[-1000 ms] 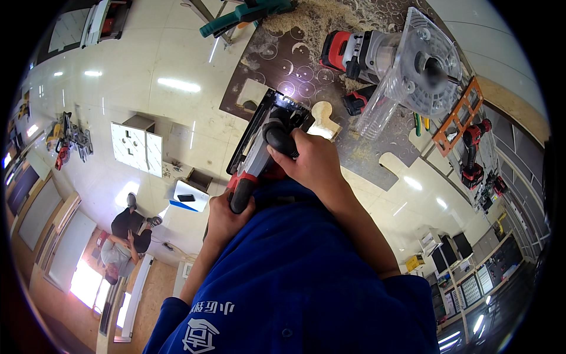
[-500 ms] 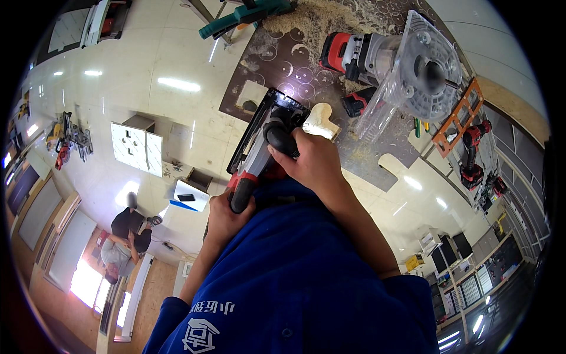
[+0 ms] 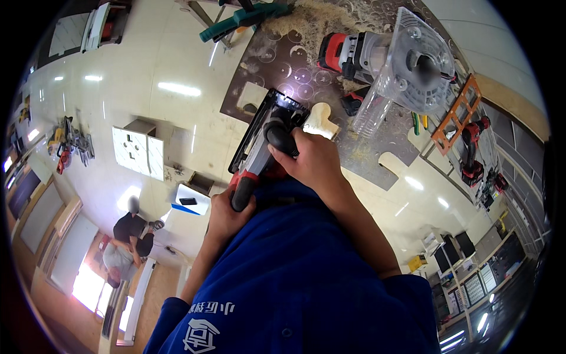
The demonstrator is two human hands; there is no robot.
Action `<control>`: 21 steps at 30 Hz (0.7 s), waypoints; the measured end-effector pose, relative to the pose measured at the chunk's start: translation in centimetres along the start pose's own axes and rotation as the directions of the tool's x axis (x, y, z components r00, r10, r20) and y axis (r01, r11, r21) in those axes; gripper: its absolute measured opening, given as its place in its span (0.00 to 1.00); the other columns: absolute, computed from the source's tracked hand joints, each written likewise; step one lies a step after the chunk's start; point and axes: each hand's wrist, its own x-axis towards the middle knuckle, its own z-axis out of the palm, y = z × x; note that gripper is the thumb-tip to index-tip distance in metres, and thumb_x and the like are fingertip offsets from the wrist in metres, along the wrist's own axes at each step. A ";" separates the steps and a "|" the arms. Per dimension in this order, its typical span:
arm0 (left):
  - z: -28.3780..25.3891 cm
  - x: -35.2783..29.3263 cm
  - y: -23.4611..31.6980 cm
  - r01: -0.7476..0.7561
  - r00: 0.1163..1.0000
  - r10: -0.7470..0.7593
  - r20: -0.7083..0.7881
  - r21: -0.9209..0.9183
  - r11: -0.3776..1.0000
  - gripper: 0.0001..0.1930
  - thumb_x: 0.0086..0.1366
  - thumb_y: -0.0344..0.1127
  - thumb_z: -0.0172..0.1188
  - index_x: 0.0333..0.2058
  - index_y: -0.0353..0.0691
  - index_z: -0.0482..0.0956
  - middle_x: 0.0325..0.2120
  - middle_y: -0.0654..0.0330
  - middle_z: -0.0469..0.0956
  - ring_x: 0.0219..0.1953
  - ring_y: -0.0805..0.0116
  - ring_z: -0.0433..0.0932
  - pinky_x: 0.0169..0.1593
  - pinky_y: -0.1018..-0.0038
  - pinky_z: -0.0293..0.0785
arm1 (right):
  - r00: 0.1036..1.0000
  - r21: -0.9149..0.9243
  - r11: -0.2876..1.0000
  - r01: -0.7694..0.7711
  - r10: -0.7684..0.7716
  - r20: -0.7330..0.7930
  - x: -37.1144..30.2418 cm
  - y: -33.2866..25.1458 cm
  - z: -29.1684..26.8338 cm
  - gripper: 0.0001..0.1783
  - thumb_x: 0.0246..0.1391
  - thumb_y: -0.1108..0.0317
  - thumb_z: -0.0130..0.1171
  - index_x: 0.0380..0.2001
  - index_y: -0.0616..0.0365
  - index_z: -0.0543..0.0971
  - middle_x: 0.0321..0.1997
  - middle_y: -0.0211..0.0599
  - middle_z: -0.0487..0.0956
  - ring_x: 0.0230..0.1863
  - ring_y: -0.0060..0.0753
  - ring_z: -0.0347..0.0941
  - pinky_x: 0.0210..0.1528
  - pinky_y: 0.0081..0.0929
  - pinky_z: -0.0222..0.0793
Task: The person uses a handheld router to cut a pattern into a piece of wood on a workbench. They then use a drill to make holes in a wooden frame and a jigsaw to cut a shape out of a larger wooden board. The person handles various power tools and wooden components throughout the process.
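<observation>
A red, grey and black handheld power tool (image 3: 259,150) with a long black base plate is at the near edge of a dark board. My left hand (image 3: 229,209) is closed around its rear handle, close to my body. My right hand (image 3: 315,156) grips the black knob-like handle at its front. A bright spot shines on the board ahead of the tool. To the right of the tool lies a pale wooden piece (image 3: 322,120) with a curved outline. The tool hides its own underside and the edge beneath it.
Sawdust covers the dark board (image 3: 283,71). At right lie a router (image 3: 362,50) with a clear base, an orange frame (image 3: 457,115) and a red drill (image 3: 471,150). A green clamp-like tool (image 3: 244,22) is at the far edge. Further left, a person (image 3: 127,242) sits or crouches.
Both hands keep their grip, and the tool stays nearly in place. The view shifts very slightly.
</observation>
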 end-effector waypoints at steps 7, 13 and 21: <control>0.1 -1.1 -1.8 -0.006 0.999 0.004 0.033 0.050 0.999 0.17 0.61 0.37 0.67 0.44 0.32 0.83 0.24 0.51 0.82 0.27 0.67 0.80 0.36 0.66 0.77 | 0.998 -0.029 1.000 0.012 -0.014 -0.062 -2.3 -0.5 1.4 0.27 0.56 0.42 0.66 0.22 0.55 0.76 0.17 0.47 0.79 0.19 0.55 0.77 0.29 0.46 0.74; -1.3 -5.0 -6.0 -0.077 0.997 0.077 0.013 0.010 0.997 0.19 0.58 0.39 0.71 0.43 0.33 0.84 0.24 0.44 0.83 0.29 0.58 0.86 0.36 0.64 0.79 | 0.997 0.102 0.995 0.023 -0.030 0.067 -5.7 -4.7 0.2 0.28 0.55 0.42 0.67 0.21 0.57 0.74 0.22 0.48 0.80 0.25 0.53 0.81 0.27 0.47 0.75; -4.7 -7.5 -13.6 -0.136 0.979 0.119 -0.163 -0.094 0.986 0.16 0.59 0.38 0.72 0.39 0.31 0.83 0.24 0.53 0.84 0.28 0.71 0.79 0.36 0.67 0.77 | 0.944 0.357 0.933 0.041 -0.154 0.293 -6.4 -9.2 1.5 0.27 0.58 0.46 0.66 0.45 0.60 0.76 0.28 0.40 0.84 0.32 0.50 0.83 0.34 0.46 0.76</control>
